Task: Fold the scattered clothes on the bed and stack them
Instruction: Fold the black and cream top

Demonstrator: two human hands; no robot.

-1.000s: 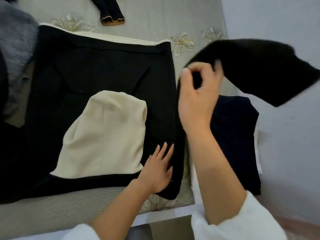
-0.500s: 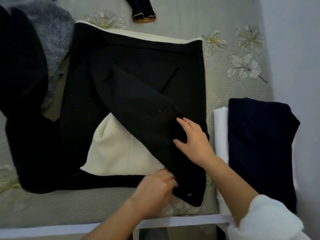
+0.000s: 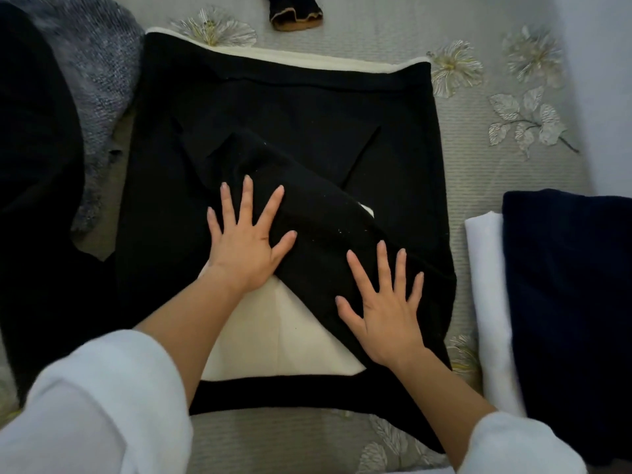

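We pressed our left hand (image 3: 247, 246) and right hand (image 3: 384, 307) flat, fingers spread, gripping nothing, on the sleeve (image 3: 328, 230). It lay folded across the black garment (image 3: 290, 107) on the bed (image 3: 496, 172).

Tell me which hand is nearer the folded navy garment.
Right. The right hand presses the black sleeve, left of the navy garment; the left hand lies further left on that sleeve.

Two hands (image 3: 246, 254) (image 3: 386, 319), one spread black jacket (image 3: 290, 107), two folded garments (image 3: 489, 285) (image 3: 567, 302)
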